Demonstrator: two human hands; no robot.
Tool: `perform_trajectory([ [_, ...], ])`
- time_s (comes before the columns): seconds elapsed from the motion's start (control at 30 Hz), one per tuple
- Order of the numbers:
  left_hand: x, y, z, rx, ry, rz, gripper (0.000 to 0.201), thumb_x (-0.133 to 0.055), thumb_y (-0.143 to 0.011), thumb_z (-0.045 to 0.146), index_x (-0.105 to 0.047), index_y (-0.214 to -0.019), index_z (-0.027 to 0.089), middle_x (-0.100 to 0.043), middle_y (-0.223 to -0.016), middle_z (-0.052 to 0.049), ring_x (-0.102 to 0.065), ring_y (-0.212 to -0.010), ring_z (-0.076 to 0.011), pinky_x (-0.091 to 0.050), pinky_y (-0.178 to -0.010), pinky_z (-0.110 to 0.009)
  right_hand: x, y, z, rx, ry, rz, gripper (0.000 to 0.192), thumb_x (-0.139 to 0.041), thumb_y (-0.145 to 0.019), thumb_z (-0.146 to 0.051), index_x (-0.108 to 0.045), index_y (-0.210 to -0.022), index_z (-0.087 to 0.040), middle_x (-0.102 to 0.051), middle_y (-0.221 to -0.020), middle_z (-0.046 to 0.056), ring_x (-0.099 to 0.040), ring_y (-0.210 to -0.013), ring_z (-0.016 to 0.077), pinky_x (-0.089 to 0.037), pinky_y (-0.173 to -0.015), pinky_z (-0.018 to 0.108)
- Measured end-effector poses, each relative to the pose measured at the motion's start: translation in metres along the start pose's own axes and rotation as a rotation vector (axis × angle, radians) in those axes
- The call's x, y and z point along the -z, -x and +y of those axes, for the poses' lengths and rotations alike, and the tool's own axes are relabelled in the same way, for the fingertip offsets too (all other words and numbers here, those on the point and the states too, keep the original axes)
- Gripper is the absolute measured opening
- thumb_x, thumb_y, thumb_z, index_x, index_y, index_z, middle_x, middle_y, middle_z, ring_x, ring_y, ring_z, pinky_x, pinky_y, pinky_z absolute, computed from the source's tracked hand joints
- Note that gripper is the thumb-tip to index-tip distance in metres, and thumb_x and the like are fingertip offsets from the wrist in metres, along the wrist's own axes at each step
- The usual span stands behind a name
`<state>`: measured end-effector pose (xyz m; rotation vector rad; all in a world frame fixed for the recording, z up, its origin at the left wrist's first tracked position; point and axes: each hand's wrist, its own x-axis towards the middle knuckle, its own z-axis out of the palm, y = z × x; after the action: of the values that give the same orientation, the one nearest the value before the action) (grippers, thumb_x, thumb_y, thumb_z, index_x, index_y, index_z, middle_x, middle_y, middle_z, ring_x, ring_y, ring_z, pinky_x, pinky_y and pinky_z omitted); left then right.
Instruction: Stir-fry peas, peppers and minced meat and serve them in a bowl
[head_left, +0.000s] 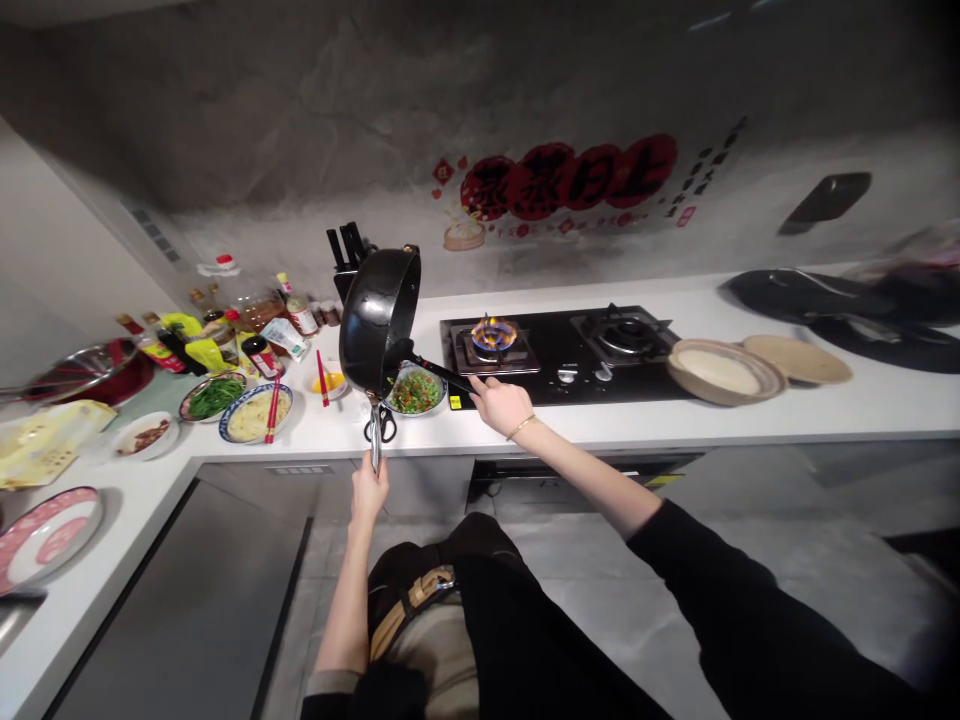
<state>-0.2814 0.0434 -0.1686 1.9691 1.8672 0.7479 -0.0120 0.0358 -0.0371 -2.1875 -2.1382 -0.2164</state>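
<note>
I've got my left grip wrapped round the handle of a black wok, tipped on its side above the tabletop, just beside a bowl of chopped green and red veg — my right grip is pinching a black-handled utensil that reaches into the wok — left gas burner is lit

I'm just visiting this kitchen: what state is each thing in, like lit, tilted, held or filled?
Wok: lifted, tilted steeply
Left hand: closed around the wok's handle
Utensil: held, far end unclear
Right hand: closed around the utensil
Left burner: lit
Right burner: no flame showing
Bowl: filled with chopped vegetables
Blue-rimmed plate: filled, red chopsticks resting on it
</note>
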Motion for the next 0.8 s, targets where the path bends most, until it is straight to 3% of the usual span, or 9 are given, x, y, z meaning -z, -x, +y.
perform_trajectory([
  [0.17,0.004,0.0,-0.002,0.021,-0.034,-0.007,0.023,-0.043,-0.086,0.03,-0.054,-0.099,0.015,-0.044,-0.046,0.003,-0.052,-0.048,-0.0151,-0.025,-0.048,-0.022,0.016,0.026,0.02,-0.031,-0.006,-0.024,0.044,-0.034,-0.087,-0.039,-0.048,-0.127,-0.024,-0.066,-0.096,0.009,-0.062,-0.077,0.0202,-0.04,-0.06,0.026],
  [0.43,0.006,0.004,-0.002,0.04,-0.07,-0.013,0.025,-0.042,-0.086,0.031,-0.054,-0.101,0.014,-0.044,-0.045,0.003,-0.053,-0.048,-0.0157,-0.025,-0.048,-0.022,0.015,0.021,0.022,0.03,-0.085,-0.01,0.043,-0.036,-0.086,-0.04,-0.05,-0.125,-0.029,-0.067,-0.095,0.004,-0.063,-0.079,0.0188,-0.041,-0.06,0.026],
  [0.6,0.018,-0.002,0.002,0.044,-0.049,0.002,0.021,-0.043,-0.085,0.028,-0.054,-0.098,0.015,-0.047,-0.048,0.002,-0.053,-0.048,-0.0151,-0.027,-0.049,-0.022,0.019,0.038,0.052,-0.021,-0.056,-0.025,0.043,-0.039,-0.084,-0.038,-0.053,-0.123,-0.027,-0.068,-0.094,0.005,-0.063,-0.077,0.0187,-0.042,-0.062,0.026],
  [0.7,0.027,-0.006,0.011,0.038,0.045,0.015,0.016,-0.044,-0.084,0.029,-0.053,-0.089,0.017,-0.045,-0.047,0.003,-0.05,-0.046,-0.0134,-0.028,-0.049,-0.022,0.008,0.049,0.065,-0.112,-0.246,0.009,0.042,-0.041,-0.083,-0.037,-0.057,-0.118,-0.022,-0.068,-0.093,0.007,-0.062,-0.076,0.0201,-0.044,-0.066,0.029],
  [0.8,0.037,-0.009,0.029,0.06,0.233,-0.013,0.016,-0.044,-0.082,0.035,-0.049,-0.081,0.019,-0.04,-0.046,0.006,-0.045,-0.042,-0.0109,-0.027,-0.047,-0.021,-0.005,0.064,0.064,-0.261,-0.74,0.076,0.041,-0.043,-0.08,-0.046,-0.066,-0.101,-0.02,-0.067,-0.078,0.006,-0.059,-0.065,0.0192,-0.044,-0.06,0.03],
])
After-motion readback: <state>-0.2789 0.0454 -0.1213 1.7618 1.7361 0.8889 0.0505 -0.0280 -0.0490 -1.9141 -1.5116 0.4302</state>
